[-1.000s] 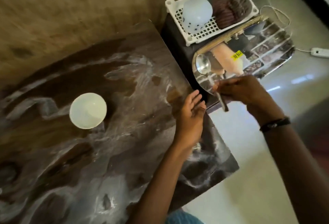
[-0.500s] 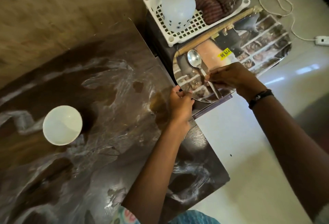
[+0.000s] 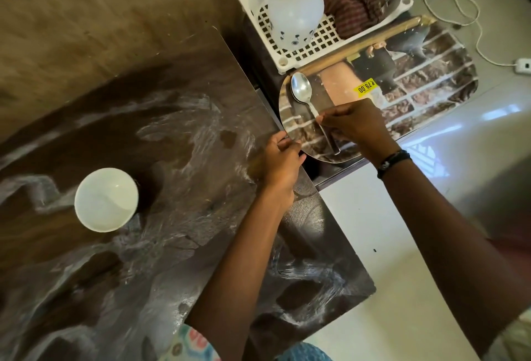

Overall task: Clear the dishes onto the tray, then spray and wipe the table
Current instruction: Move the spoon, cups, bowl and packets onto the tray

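The spoon (image 3: 305, 98) is laid bowl-up on the printed tray (image 3: 425, 85), its handle pinched by the right hand (image 3: 355, 126), while the tray's near rim is gripped by the left hand (image 3: 283, 164), apparently to steady it during placement. The white bowl (image 3: 106, 199) remains on the marbled table (image 3: 178, 136), well apart from the tray, so clearing is judged incomplete. Open tray surface is left beside the spoon; the basket (image 3: 301, 44) holding the spray bottle (image 3: 293, 7) and striped cloth (image 3: 353, 1) borders the far rim.
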`<move>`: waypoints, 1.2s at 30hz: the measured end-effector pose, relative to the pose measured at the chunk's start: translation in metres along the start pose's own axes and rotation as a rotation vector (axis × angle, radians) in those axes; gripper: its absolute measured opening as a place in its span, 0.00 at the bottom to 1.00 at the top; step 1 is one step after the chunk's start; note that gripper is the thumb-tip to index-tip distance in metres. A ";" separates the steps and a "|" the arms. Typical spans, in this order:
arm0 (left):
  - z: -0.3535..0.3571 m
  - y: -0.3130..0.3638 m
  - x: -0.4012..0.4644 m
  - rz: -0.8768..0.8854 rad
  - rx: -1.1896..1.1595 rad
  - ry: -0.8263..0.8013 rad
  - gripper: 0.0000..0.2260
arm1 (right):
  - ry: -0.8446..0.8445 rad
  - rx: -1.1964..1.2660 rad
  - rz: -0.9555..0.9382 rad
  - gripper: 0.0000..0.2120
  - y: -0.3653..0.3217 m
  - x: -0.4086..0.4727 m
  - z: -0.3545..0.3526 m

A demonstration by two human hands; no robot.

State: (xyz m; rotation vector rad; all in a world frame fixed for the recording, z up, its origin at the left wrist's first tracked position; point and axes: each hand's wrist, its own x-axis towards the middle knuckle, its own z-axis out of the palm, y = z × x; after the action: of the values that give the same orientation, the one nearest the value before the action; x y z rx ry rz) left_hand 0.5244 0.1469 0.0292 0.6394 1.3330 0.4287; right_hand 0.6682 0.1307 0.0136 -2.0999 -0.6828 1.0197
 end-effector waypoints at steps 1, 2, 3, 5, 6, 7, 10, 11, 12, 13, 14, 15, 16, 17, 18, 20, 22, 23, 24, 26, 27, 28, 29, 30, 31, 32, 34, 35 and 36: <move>-0.002 0.001 0.001 0.002 -0.005 0.000 0.17 | 0.005 -0.021 -0.006 0.07 -0.001 0.000 0.000; -0.005 0.001 0.001 0.003 -0.013 -0.005 0.17 | 0.006 -0.021 -0.004 0.07 -0.002 -0.001 0.000; -0.007 0.001 0.000 0.003 -0.017 -0.011 0.17 | 0.006 -0.009 0.001 0.07 -0.002 -0.002 0.000; -0.011 0.001 -0.002 0.015 -0.014 -0.009 0.17 | 0.021 0.001 0.004 0.08 -0.001 -0.003 0.001; -0.013 0.000 -0.004 0.028 -0.014 0.000 0.17 | 0.035 -0.013 -0.002 0.08 -0.001 -0.004 0.001; -0.016 -0.001 -0.006 0.045 -0.014 0.009 0.16 | 0.053 -0.034 -0.013 0.08 -0.001 -0.006 0.002; -0.027 -0.002 -0.013 0.104 -0.018 0.014 0.15 | 0.121 -0.118 -0.057 0.09 -0.002 -0.011 0.005; -0.033 -0.001 -0.015 0.124 -0.018 0.014 0.15 | 0.144 -0.161 -0.062 0.10 -0.004 -0.013 0.007; -0.039 -0.001 -0.018 0.143 -0.017 0.015 0.14 | 0.172 -0.209 -0.070 0.11 -0.005 -0.017 0.010; -0.045 -0.001 -0.021 0.161 -0.015 0.019 0.14 | 0.207 -0.251 -0.090 0.13 -0.006 -0.020 0.012; -0.052 0.000 -0.024 0.180 -0.010 0.025 0.14 | 0.246 -0.279 -0.120 0.15 -0.007 -0.025 0.016; -0.059 0.000 -0.027 0.198 -0.003 0.032 0.13 | 0.281 -0.290 -0.160 0.15 -0.008 -0.030 0.018; -0.067 0.000 -0.030 0.216 0.005 0.041 0.13 | 0.303 -0.281 -0.208 0.15 -0.009 -0.036 0.024; -0.078 -0.001 -0.034 0.236 0.011 0.049 0.12 | 0.313 -0.256 -0.255 0.14 -0.011 -0.045 0.031; -0.088 -0.003 -0.038 0.255 0.015 0.058 0.12 | 0.310 -0.217 -0.295 0.13 -0.013 -0.054 0.040; -0.111 -0.007 -0.046 0.292 0.018 0.080 0.11 | 0.276 -0.153 -0.360 0.11 -0.018 -0.075 0.062; -0.139 -0.010 -0.055 0.328 0.019 0.121 0.11 | 0.208 -0.132 -0.397 0.10 -0.025 -0.099 0.090; -0.154 -0.011 -0.059 0.344 0.017 0.148 0.11 | 0.163 -0.115 -0.396 0.10 -0.029 -0.111 0.106; -0.169 -0.012 -0.064 0.359 0.016 0.175 0.11 | 0.120 -0.099 -0.389 0.10 -0.034 -0.123 0.122; -0.197 -0.012 -0.071 0.376 -0.001 0.220 0.11 | 0.067 -0.095 -0.405 0.10 -0.045 -0.144 0.154; -0.212 -0.013 -0.074 0.383 -0.014 0.244 0.11 | 0.042 -0.098 -0.421 0.10 -0.050 -0.153 0.169; -0.227 -0.013 -0.077 0.390 -0.028 0.270 0.10 | 0.013 -0.099 -0.432 0.10 -0.054 -0.161 0.184; -0.242 -0.013 -0.078 0.395 -0.044 0.294 0.10 | -0.016 -0.106 -0.438 0.11 -0.058 -0.167 0.199; -0.254 -0.013 -0.078 0.398 -0.058 0.315 0.10 | -0.038 -0.114 -0.440 0.11 -0.061 -0.171 0.211; -0.267 -0.013 -0.078 0.401 -0.066 0.337 0.10 | -0.054 -0.120 -0.438 0.12 -0.064 -0.176 0.223; -0.279 -0.013 -0.077 0.406 -0.068 0.358 0.10 | -0.059 -0.120 -0.430 0.13 -0.065 -0.178 0.234; -0.297 -0.013 -0.075 0.420 -0.054 0.401 0.12 | -0.056 -0.126 -0.412 0.15 -0.065 -0.178 0.253; -0.302 -0.012 -0.073 0.425 -0.033 0.424 0.14 | -0.053 -0.139 -0.397 0.17 -0.065 -0.176 0.260; -0.307 -0.011 -0.072 0.421 -0.008 0.448 0.15 | -0.052 -0.160 -0.370 0.18 -0.064 -0.174 0.268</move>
State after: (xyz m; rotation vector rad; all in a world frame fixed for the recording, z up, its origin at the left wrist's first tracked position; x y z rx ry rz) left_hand 0.2090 0.1488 0.0434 0.8539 1.6161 0.9610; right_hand 0.3424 0.1435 0.0209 -1.9816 -1.1627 0.8359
